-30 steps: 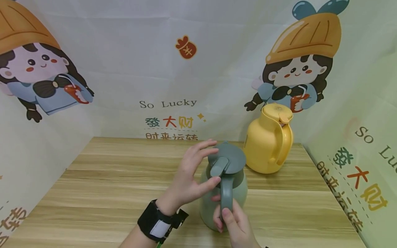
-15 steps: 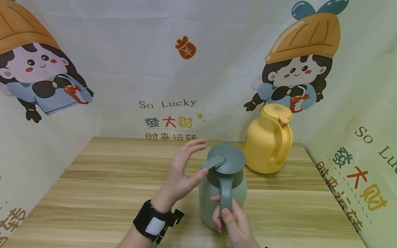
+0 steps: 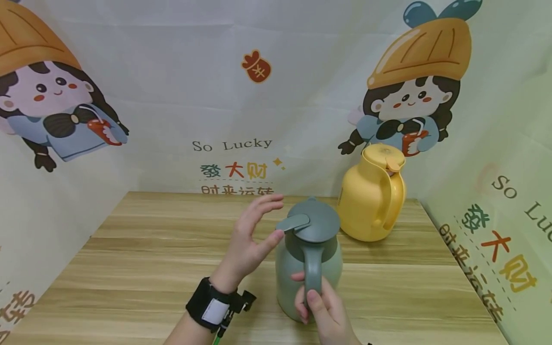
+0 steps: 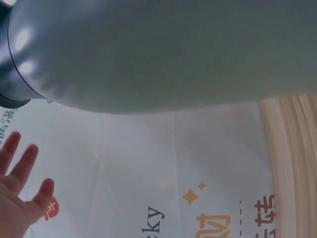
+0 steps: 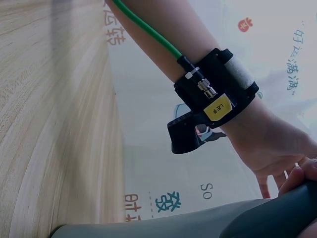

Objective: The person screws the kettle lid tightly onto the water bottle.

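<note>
A pale green insulated jug point(image 3: 286, 282) stands upright on the wooden table, with a grey-green lid point(image 3: 321, 225). My right hand point(image 3: 329, 311) grips the jug's handle point(image 3: 314, 266), thumb along its near side. From the lid a lever point(image 3: 292, 223) points left. The thumb tip of my left hand point(image 3: 247, 244) is right at the lever's outer end, while the other fingers stretch loosely upward, apart from the jug. The left wrist view is filled at the top by the jug's smooth side point(image 4: 173, 59), with spread fingers point(image 4: 22, 168) below it.
Behind and to the right stands a yellow jug point(image 3: 362, 206) with its handle facing me. Printed cloth walls point(image 3: 172, 96) enclose the table point(image 3: 151, 268) at the back and sides. A strapped camera point(image 5: 185, 131) with a green cable point(image 5: 148, 27) sits on my left wrist.
The lid's lever has swung from pointing toward the handle to pointing left. My left hand has moved left with it, thumb at its end. The right hand keeps its grip on the jug.
</note>
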`<action>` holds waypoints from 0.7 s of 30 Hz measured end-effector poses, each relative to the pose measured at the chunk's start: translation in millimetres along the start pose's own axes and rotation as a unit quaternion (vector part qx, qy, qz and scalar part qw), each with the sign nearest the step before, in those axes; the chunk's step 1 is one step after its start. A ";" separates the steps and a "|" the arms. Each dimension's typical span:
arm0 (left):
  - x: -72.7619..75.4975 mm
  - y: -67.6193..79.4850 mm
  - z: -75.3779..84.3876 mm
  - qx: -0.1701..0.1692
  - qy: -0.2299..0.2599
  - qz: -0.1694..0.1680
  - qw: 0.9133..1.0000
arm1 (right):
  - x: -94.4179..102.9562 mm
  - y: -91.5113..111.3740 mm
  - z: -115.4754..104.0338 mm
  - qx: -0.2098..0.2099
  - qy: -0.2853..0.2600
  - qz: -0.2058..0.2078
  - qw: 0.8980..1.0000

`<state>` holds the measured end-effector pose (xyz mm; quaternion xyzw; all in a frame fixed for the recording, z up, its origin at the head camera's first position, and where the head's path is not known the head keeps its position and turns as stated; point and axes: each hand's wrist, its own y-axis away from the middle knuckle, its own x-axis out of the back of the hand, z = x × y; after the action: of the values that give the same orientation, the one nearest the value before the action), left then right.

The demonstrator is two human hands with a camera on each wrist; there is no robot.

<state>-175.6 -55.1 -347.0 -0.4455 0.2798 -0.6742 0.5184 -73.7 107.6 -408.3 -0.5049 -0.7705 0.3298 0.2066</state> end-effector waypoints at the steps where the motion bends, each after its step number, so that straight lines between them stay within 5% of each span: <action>1: 0.0 -0.8 2.6 -0.003 0.010 -0.005 1.000 | -0.1 -0.1 0.1 0.000 0.000 0.000 1.000; 9: -1.7 -6.8 25.1 0.009 0.084 -0.010 0.996 | -1.2 -0.9 -0.3 0.004 0.000 0.000 1.000; 21: -7.2 -5.0 23.4 0.063 0.181 0.003 0.981 | -1.6 -2.0 -1.3 0.013 -0.001 -0.002 1.000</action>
<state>-156.5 -44.8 -334.6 -0.2815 0.3270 -0.7586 0.4882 -73.5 106.1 -405.9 -0.5003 -0.7673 0.3398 0.2134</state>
